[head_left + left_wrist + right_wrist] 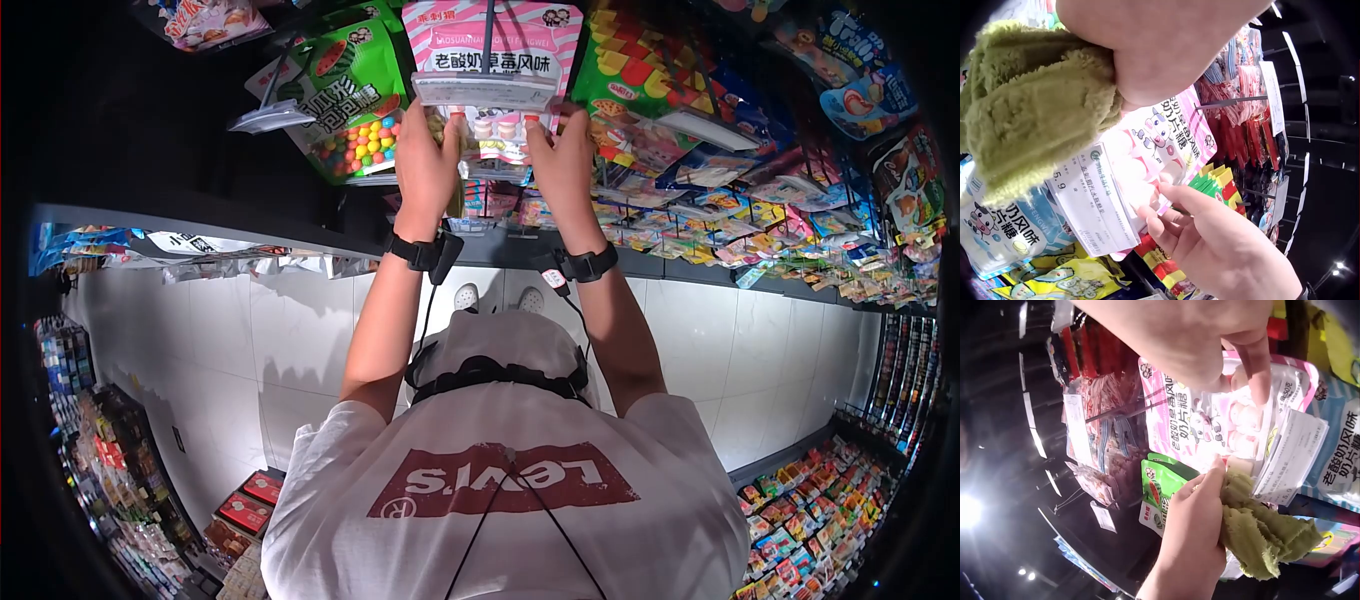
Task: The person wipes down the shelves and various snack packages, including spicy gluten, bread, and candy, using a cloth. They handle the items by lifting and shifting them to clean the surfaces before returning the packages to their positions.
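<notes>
A pink-and-white candy bag [483, 40] hangs from a display hook, with pale round candies showing in its lower part. My left hand [428, 165] is at the bag's left edge and grips a fuzzy olive-green cloth [1041, 112], which hangs down below the fingers. In the right wrist view, the left thumb lies against the bag's front beside the candies. My right hand [563, 165] pinches the opposite edge of the bag, thumb on the front. A price tag [1291, 456] in a clear holder overlaps the bag's front between the hands.
A green watermelon gum bag [350, 100] hangs left of the pink bag, and a green, red and yellow bag [640, 75] hangs right. Metal hooks with price tags stick out above. A blue-and-white candy bag [1016, 231] hangs nearby. Lower rows hold several colourful packets [760, 210].
</notes>
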A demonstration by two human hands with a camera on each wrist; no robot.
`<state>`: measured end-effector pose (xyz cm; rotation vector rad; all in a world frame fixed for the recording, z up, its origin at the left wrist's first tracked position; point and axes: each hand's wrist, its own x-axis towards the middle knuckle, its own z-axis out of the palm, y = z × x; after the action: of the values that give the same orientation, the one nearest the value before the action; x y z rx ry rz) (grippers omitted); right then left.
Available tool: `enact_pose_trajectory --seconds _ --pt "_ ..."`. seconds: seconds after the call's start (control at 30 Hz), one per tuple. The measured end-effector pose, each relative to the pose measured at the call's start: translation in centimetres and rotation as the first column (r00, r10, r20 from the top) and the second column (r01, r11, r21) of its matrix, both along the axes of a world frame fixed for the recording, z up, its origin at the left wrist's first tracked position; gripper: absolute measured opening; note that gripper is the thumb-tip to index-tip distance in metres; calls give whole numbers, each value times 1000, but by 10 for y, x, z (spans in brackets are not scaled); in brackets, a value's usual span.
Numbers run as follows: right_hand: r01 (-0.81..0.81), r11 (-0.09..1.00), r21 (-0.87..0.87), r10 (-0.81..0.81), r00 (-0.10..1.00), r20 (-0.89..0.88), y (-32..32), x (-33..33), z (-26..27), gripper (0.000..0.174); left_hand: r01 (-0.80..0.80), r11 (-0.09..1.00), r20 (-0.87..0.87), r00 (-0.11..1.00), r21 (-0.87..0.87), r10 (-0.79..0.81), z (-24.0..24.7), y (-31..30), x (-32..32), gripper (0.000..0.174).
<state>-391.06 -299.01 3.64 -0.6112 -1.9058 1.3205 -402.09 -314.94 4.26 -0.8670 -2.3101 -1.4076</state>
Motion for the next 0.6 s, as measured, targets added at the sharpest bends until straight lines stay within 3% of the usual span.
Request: enact_pose_trajectory --seconds 0.1,0.17,0.6 --pt "-10 999 -35 12 998 56 4 3 1 43 -4 999 63 998 -45 7 1 -2 3 42" --pt "-40 998 51 34 994 108 8 4 -3 42 5 1000 81 997 -23 -4 3 -2 6 42" --pt "-4 993 116 -6 996 85 8 10 -9 47 -15 1000 86 996 6 14 2 -5 15 47"
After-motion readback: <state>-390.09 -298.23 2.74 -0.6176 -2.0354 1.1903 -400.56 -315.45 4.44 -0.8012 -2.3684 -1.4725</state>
